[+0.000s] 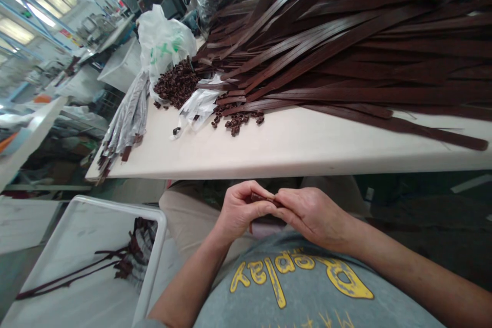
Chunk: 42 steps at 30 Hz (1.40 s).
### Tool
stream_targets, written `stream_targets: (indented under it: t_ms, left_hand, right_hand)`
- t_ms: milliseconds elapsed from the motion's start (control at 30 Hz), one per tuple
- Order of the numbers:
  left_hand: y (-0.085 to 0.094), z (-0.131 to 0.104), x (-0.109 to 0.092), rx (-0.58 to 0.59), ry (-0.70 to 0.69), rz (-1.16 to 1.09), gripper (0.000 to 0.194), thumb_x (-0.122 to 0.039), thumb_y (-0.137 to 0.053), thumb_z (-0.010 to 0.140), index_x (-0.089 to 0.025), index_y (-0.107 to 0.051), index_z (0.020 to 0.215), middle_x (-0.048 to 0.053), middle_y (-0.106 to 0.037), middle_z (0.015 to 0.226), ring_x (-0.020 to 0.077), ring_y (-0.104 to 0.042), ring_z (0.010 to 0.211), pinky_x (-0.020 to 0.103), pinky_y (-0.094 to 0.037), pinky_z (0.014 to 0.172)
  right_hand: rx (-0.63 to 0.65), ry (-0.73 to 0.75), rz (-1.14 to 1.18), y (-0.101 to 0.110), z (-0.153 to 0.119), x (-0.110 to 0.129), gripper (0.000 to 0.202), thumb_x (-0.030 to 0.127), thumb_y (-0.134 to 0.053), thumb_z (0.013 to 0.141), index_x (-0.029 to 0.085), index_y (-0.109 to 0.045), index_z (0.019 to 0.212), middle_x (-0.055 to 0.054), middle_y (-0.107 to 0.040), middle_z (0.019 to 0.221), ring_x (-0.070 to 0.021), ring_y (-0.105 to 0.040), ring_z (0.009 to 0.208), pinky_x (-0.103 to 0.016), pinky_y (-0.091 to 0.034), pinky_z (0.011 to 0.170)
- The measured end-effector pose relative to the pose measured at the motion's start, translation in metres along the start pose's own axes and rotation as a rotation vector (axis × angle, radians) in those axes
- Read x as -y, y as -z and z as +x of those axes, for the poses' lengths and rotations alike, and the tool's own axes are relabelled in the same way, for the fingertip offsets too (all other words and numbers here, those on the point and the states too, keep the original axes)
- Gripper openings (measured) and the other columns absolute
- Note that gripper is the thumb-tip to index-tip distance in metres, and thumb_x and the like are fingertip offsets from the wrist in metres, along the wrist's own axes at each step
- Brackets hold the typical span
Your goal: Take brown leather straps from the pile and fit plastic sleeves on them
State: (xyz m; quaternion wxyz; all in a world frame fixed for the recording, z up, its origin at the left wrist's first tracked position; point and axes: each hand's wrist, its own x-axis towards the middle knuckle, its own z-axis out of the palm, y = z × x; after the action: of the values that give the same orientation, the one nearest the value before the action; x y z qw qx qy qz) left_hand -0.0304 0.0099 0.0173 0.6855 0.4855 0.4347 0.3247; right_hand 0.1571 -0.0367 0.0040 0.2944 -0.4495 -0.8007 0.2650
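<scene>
Just beyond the table's front edge, above my lap, my left hand (244, 209) and my right hand (310, 211) meet at the fingertips. Both are closed on a dark brown strip (262, 197), of which only a short part shows between the fingers; the rest is hidden by the hands. On the white table (292, 138) in front lie many long brown strips (346, 61). Small brown loops (237, 122) are scattered near the strip ends, and a larger pile of loops (177, 83) spills from a white plastic bag (163, 36).
A bundle of strips in clear plastic (128, 113) hangs over the table's left end. At the lower left a white bin (156, 215) holds bundled brown pieces. A crumpled plastic bag (200, 107) lies between the loop piles. Workshop machines stand behind.
</scene>
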Motion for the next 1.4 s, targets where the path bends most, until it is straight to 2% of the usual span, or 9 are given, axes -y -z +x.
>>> stream_targets:
  t_ms: [133,267,400,567,700,867,967,1133,1400]
  left_hand:
    - [0.007,0.002,-0.005,-0.059,-0.034,0.098,0.028,-0.038,-0.092,0.055,-0.018,-0.074,0.066,-0.001,-0.065,0.056,0.01,-0.053,0.05,0.02,-0.042,0.047]
    - [0.009,0.004,-0.011,-0.047,-0.06,0.134,0.028,-0.038,-0.091,0.055,-0.018,-0.074,0.064,-0.001,-0.062,0.052,0.0086,-0.048,0.047,0.02,-0.036,0.044]
    - [0.006,0.003,-0.013,-0.018,-0.03,0.117,0.026,-0.034,-0.092,0.055,-0.017,-0.075,0.066,0.0,-0.065,0.056,0.0091,-0.05,0.05,0.02,-0.038,0.046]
    - [-0.005,-0.003,-0.003,0.134,0.102,0.051,0.033,-0.035,-0.094,0.051,-0.017,-0.076,0.072,0.003,-0.071,0.068,0.0149,-0.063,0.061,0.024,-0.049,0.055]
    - [-0.005,-0.005,0.005,0.091,0.08,0.039,0.032,-0.037,-0.094,0.053,-0.017,-0.075,0.069,0.003,-0.071,0.067,0.0148,-0.062,0.059,0.025,-0.05,0.056]
    - [0.013,-0.003,0.006,-0.074,-0.085,0.117,0.027,-0.036,-0.092,0.057,-0.019,-0.076,0.07,0.001,-0.069,0.065,0.0125,-0.058,0.059,0.022,-0.046,0.055]
    - [0.016,-0.004,0.006,-0.101,-0.11,0.117,0.027,-0.037,-0.092,0.057,-0.019,-0.076,0.07,0.001,-0.07,0.066,0.0126,-0.058,0.06,0.022,-0.046,0.056]
    - [0.003,-0.01,0.014,-0.063,-0.002,0.071,0.034,-0.041,-0.094,0.052,-0.018,-0.076,0.07,0.001,-0.069,0.064,0.0137,-0.059,0.057,0.025,-0.048,0.055]
    - [-0.01,-0.016,0.024,-0.077,0.032,0.006,0.035,-0.04,-0.095,0.049,-0.019,-0.073,0.064,-0.001,-0.067,0.06,0.0113,-0.055,0.051,0.025,-0.047,0.053]
  right_hand:
    - [0.025,-0.104,-0.022,0.001,-0.012,-0.006,0.018,0.03,-0.057,0.097,0.017,-0.061,0.108,-0.005,-0.074,0.093,-0.0201,-0.071,0.076,-0.029,-0.045,0.064]
    - [-0.003,-0.073,-0.186,0.0,-0.02,-0.007,0.016,0.03,-0.054,0.098,0.016,-0.061,0.094,-0.005,-0.072,0.078,-0.0204,-0.069,0.064,-0.029,-0.039,0.055]
    - [0.046,-0.031,-0.214,0.0,-0.019,-0.005,0.031,0.029,-0.042,0.103,0.018,-0.058,0.078,-0.002,-0.065,0.061,-0.0168,-0.06,0.051,-0.029,-0.029,0.049]
    - [0.165,-0.038,0.018,0.001,-0.012,0.002,0.032,0.028,-0.038,0.103,0.019,-0.061,0.083,-0.003,-0.07,0.069,-0.0169,-0.063,0.058,-0.027,-0.036,0.054]
    - [0.228,-0.135,0.076,0.001,-0.01,0.004,0.023,0.029,-0.047,0.101,0.019,-0.063,0.088,-0.004,-0.073,0.078,-0.0177,-0.067,0.065,-0.027,-0.04,0.059]
    - [0.155,-0.202,-0.093,-0.001,-0.02,-0.002,0.017,0.031,-0.063,0.093,0.017,-0.062,0.102,-0.005,-0.074,0.087,-0.0219,-0.07,0.073,-0.029,-0.042,0.061]
    - [0.085,-0.141,-0.186,-0.005,-0.026,-0.004,0.018,0.031,-0.055,0.098,0.017,-0.061,0.088,-0.004,-0.072,0.073,-0.0193,-0.068,0.062,-0.028,-0.037,0.054]
    - [0.042,-0.039,-0.179,-0.011,-0.026,0.0,0.039,0.031,-0.036,0.105,0.019,-0.059,0.075,-0.002,-0.065,0.058,-0.0157,-0.06,0.05,-0.029,-0.03,0.05]
    - [0.082,-0.087,-0.141,-0.017,-0.017,0.006,0.037,0.033,-0.039,0.104,0.02,-0.056,0.074,-0.003,-0.068,0.064,-0.017,-0.064,0.057,-0.029,-0.031,0.052]
